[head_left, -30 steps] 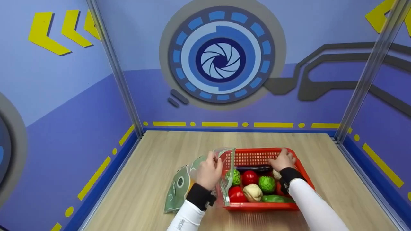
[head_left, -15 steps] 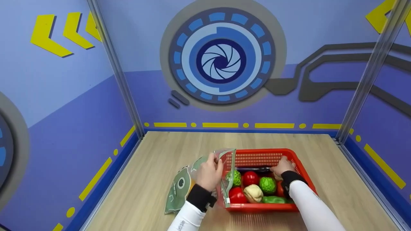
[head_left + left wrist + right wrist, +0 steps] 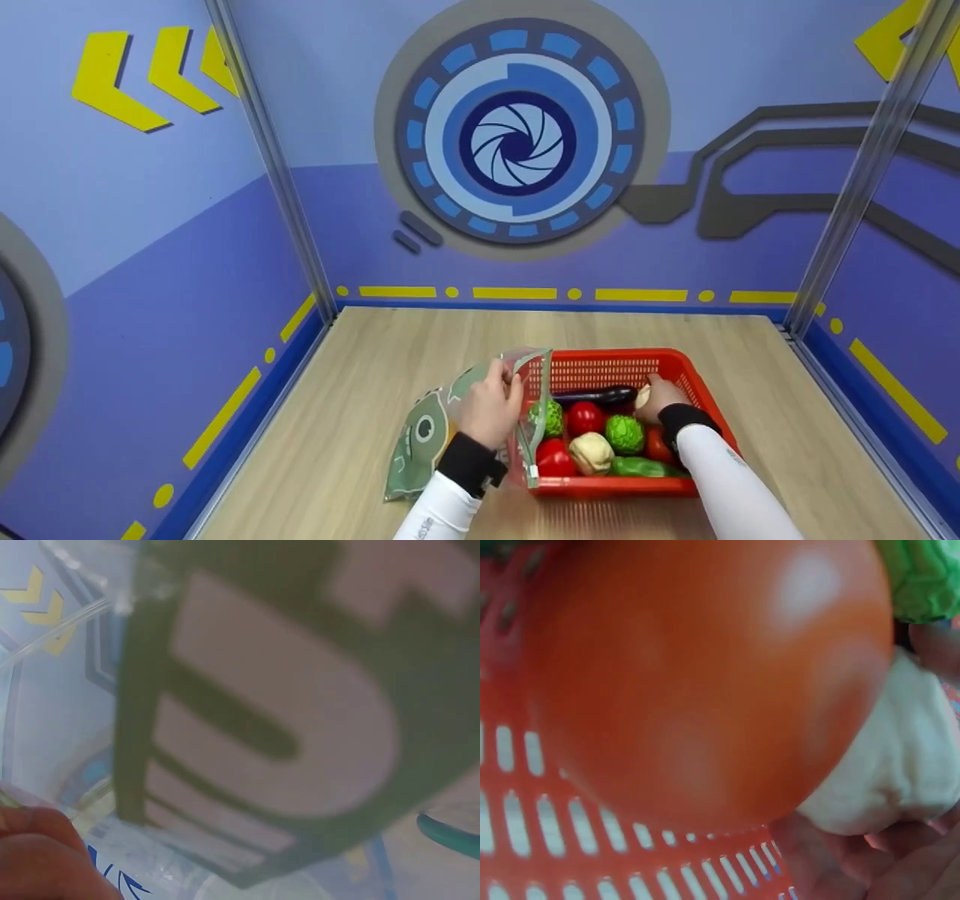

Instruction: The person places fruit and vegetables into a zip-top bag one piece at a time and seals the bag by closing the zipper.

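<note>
My left hand (image 3: pixel 487 409) pinches the open edge of a green and clear zip bag (image 3: pixel 421 450). The bag's mouth overlaps the left end of a red plastic basket (image 3: pixel 615 487). Inside the basket's right end, my right hand (image 3: pixel 666 397) grips a cream garlic bulb (image 3: pixel 900 757), its fingers and thumb around it. Close by lies an orange-red tomato (image 3: pixel 705 682), large in the right wrist view. A dark eggplant (image 3: pixel 600 395) lies along the basket's back wall. The left wrist view is mostly filled by the bag's printed film.
Also in the basket are a green leafy ball (image 3: pixel 625 433), another green one (image 3: pixel 551 418) behind the bag's film, a red tomato (image 3: pixel 585 418), a red pepper (image 3: pixel 555 457), another cream bulb (image 3: pixel 592 453) and a long green vegetable (image 3: pixel 646 467). Blue panels stand around the wooden table (image 3: pixel 405 337).
My right hand has gone down from the basket's back right rim and taken hold of the cream garlic bulb, lifting it slightly. The left hand and bag have stayed put.
</note>
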A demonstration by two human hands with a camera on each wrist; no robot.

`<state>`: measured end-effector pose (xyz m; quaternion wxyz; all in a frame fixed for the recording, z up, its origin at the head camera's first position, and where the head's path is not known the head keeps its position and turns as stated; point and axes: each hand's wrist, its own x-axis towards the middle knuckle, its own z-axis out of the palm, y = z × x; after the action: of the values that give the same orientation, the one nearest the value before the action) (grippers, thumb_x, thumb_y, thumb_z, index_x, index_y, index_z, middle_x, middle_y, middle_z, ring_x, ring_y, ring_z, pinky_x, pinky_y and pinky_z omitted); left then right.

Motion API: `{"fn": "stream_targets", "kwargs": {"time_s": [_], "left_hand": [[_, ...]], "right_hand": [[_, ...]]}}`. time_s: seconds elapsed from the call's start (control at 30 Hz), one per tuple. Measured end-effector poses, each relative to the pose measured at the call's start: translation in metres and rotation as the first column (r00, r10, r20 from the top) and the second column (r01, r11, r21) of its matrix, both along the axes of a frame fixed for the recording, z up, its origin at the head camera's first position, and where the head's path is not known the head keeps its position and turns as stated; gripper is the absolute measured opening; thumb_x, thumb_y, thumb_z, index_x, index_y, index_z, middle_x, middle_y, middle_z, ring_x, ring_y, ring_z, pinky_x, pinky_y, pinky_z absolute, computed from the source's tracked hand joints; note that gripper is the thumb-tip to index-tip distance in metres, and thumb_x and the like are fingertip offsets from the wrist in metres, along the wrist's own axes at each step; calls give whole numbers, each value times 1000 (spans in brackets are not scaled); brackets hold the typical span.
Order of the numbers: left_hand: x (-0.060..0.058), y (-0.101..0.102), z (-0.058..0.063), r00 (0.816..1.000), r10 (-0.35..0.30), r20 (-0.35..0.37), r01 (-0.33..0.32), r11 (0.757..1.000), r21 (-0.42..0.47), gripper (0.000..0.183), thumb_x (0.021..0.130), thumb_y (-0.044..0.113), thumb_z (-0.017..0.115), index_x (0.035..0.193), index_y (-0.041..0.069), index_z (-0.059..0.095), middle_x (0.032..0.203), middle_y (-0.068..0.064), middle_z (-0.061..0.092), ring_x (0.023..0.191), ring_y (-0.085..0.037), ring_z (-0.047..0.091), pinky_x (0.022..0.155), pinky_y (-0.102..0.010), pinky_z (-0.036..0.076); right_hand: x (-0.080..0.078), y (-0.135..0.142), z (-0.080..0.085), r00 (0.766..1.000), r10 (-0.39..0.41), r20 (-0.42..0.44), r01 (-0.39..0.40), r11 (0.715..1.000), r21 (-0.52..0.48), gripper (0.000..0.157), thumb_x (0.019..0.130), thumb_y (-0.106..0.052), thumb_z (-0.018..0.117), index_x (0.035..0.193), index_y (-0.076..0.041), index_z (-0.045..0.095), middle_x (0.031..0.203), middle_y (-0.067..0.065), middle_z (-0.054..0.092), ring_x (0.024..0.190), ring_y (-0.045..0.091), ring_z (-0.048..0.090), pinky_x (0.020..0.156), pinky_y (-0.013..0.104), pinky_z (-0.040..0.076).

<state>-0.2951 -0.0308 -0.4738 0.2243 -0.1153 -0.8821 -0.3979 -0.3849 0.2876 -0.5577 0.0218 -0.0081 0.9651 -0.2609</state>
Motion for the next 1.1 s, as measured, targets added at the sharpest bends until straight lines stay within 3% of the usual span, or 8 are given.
{"fn": "stream_targets", "kwargs": {"time_s": [0.27, 0.4, 0.63, 0.77, 0.9, 1.1], "left_hand": [[0, -1, -1, 999, 13, -31, -14, 1000, -23, 16, 99, 13, 63, 91, 13, 50, 60, 6, 46, 49, -2, 38, 44, -19, 32], [0, -1, -1, 998, 22, -60, -24, 999, -48, 16, 99, 13, 63, 90, 13, 49, 59, 6, 47, 48, -2, 38, 44, -19, 30], [0, -1, -1, 1000, 0, -6, 0, 1000, -30, 15, 100, 15, 61, 92, 13, 50, 61, 6, 47, 48, -2, 39, 44, -18, 32], [-1, -1, -1, 1000, -3, -9, 2, 1000, -29, 15, 100, 14, 62, 92, 13, 50, 61, 6, 47, 49, -2, 39, 44, -18, 32], [-1, 0, -1, 1000, -5, -8, 5, 1000, -23, 15, 100, 13, 62, 92, 13, 50, 61, 6, 46, 49, -3, 38, 44, -18, 32], [-1, 0, -2, 1000, 2, 10, -2, 1000, -25, 15, 101, 15, 62, 93, 13, 50, 61, 6, 45, 49, -3, 39, 44, -18, 32]], "right_hand": [[-6, 6, -21, 998, 29, -64, -28, 1000, 5, 87, 74, -13, 86, 140, 17, 37, 120, 42, 57, 111, 57, 58, 98, 63, 47], [-6, 5, -22, 997, 23, -73, -23, 1000, -6, 87, 76, -13, 85, 139, 20, 34, 121, 43, 55, 110, 57, 58, 98, 62, 48], [-7, 8, -26, 997, -13, -81, 9, 999, -53, 84, 76, -13, 78, 138, 20, 31, 115, 39, 55, 99, 50, 61, 89, 57, 51], [-8, 9, -23, 994, -29, -109, 17, 994, -111, 88, 78, -16, 74, 141, 20, 26, 115, 41, 54, 96, 47, 62, 84, 54, 52], [-9, 9, -15, 986, -72, -153, 43, 982, -185, 79, 81, -18, 72, 138, 16, 28, 114, 39, 54, 92, 44, 62, 79, 51, 53], [-7, 0, -2, 972, -176, -155, 119, 941, -317, 81, 88, -19, 69, 142, 13, 17, 124, 40, 48, 104, 49, 58, 91, 54, 49]]}}
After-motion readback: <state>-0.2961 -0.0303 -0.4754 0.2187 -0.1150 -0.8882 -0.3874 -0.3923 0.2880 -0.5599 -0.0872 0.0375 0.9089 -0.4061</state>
